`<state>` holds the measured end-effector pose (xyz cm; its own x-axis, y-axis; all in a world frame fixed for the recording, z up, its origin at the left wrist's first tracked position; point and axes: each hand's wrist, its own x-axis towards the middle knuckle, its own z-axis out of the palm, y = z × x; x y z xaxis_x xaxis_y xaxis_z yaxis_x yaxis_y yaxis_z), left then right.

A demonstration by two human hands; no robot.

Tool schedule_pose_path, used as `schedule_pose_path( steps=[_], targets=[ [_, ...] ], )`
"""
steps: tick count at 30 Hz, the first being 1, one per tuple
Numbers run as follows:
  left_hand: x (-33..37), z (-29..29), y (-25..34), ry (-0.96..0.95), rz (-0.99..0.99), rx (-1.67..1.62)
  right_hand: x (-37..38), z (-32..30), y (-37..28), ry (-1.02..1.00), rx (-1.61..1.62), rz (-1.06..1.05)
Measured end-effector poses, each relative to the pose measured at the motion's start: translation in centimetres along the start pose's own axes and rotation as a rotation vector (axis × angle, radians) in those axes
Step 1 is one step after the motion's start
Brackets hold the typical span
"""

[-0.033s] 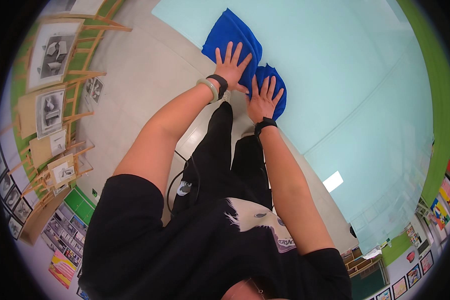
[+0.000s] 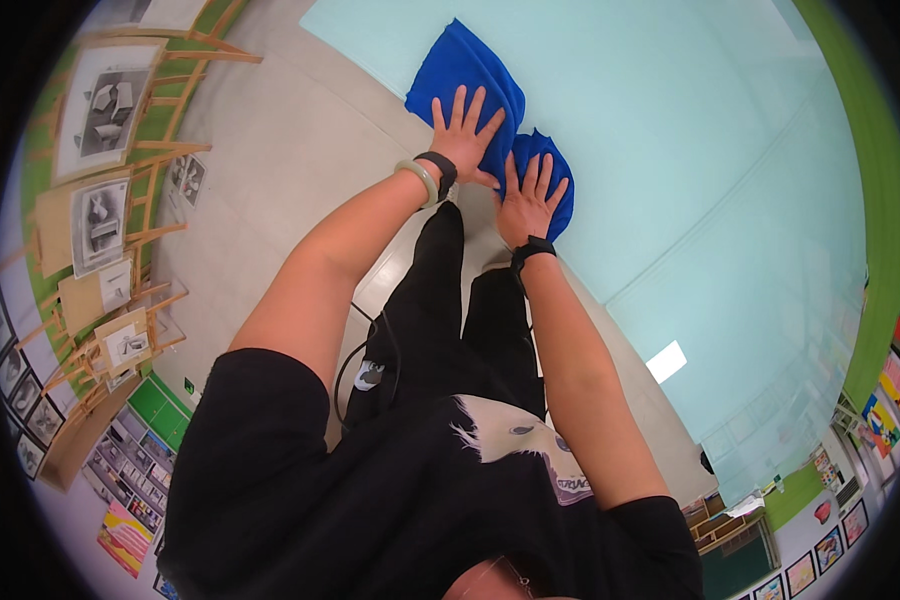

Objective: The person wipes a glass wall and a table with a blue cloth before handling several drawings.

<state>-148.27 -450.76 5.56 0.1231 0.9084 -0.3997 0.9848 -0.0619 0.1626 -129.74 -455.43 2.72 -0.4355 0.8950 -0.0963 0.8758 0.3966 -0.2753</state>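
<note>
Resting flat in the head view, the left hand [image 2: 460, 143] and right hand [image 2: 527, 207] lie on bunched blue cloth [image 2: 453, 62], fingers spread, gripping nothing. It sits along the near edge of the worktop [image 2: 670, 130]; any overhang is unclear. It looks light, soft and floppy, best held under flat palms or by its folds. Worktop extends rightward and away.

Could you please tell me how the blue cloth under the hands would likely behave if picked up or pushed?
The blue cloth is probably floppy, since it creases and bunches near the left hand and right hand. It looks thin, so it is likely light. Pushed, it may slide easily, as the pale tabletop looks smooth and reflective.
</note>
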Motion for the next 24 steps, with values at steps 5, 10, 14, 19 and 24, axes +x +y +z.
schedule_pose_path(
  steps=[5,10,14,19,24],
  targets=[
    [-1.3,0.9,5.9,-0.033,-0.013,-0.001,-4.1,-1.0,4.3,0.027,-0.013,-0.022],
    [-2.9,2.4,12.3,-0.062,0.0,-0.02,-9.5,-1.8,8.3,-0.079,-0.048,0.049],
    [-3.5,3.3,17.5,-0.078,0.01,-0.015,-13.0,-3.6,11.2,-0.179,-0.013,0.163],
    [-4.3,4.8,23.6,-0.019,0.036,-0.063,-16.9,-6.0,14.4,-0.152,-0.015,0.262],
    [-1.7,4.5,30.9,-0.12,0.098,-0.06,-19.8,-7.0,18.3,-0.159,-0.095,0.502]
  ],
)
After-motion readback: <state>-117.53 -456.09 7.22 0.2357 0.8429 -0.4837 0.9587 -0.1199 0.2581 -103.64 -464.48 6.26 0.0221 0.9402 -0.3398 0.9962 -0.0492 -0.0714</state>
